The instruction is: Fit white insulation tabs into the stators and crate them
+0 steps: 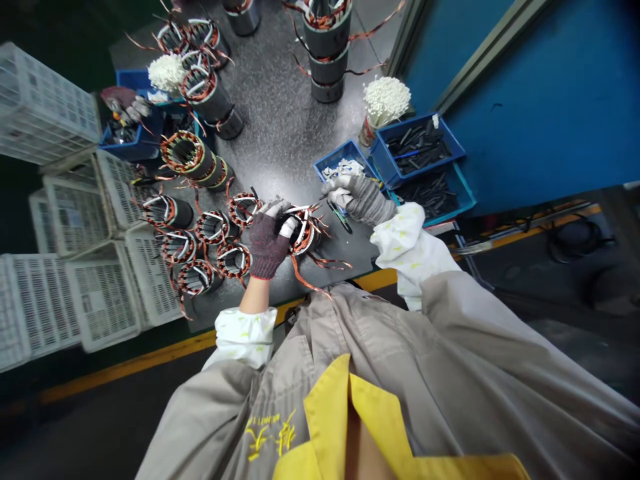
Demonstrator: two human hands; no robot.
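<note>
A motor stator (306, 235) with copper windings and loose wire leads stands at the table's front edge. My left hand (270, 239), in a dark glove with pale fingertips, grips its left rim, thumb over the top. My right hand (364, 199), in a grey striped glove, is closed to the right of the stator, apart from it. Its fingertips are pinched together; what they hold is too small to make out. Below them a thin green and black tool (342, 219) shows near the table. Just beyond lies a small blue bin (320, 164) of white pieces.
Several wound stators (214, 227) crowd the left. More stand stacked at the back (327, 63). Blue bins (395, 175) of black pieces and a bundle of white sticks (386, 100) are at right. White plastic crates (103, 293) pile at far left. Another gloved hand (127, 105) shows there.
</note>
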